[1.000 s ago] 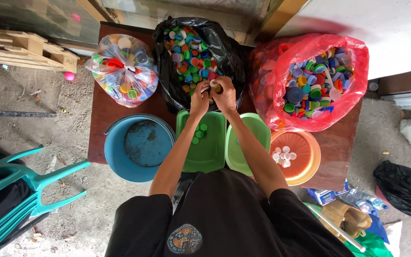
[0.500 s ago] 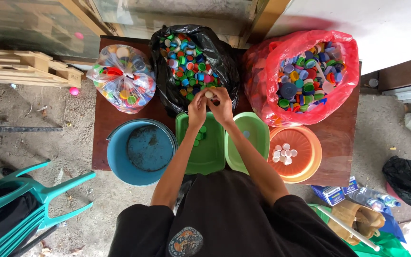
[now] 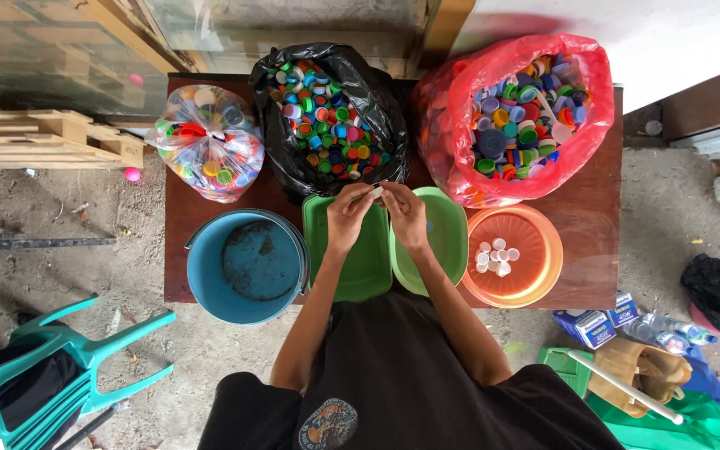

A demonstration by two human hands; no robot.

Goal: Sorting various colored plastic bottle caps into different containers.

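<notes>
My left hand [image 3: 349, 215] and my right hand [image 3: 405, 212] meet over the two green containers, fingers pinched together on a small white bottle cap [image 3: 375, 192]. Under them sit a rectangular green tub [image 3: 352, 275] and a rounder light green bowl [image 3: 450, 233]. Just beyond my hands, a black bag [image 3: 327, 117] lies open, full of mixed coloured caps. An orange bowl [image 3: 535, 267] to the right holds several white caps [image 3: 493, 256]. A blue bucket [image 3: 210, 292] stands to the left.
A red bag of coloured caps [image 3: 518, 108] fills the table's far right, a clear bag of caps [image 3: 208, 146] the far left. The brown table [image 3: 593, 225] stands on dirt ground. A teal plastic chair [image 3: 52, 367] is at lower left; cartons, bottles and green bags lie at lower right.
My hands have drawn back from the black bag toward me and now sit over the green containers, holding a white cap between them.
</notes>
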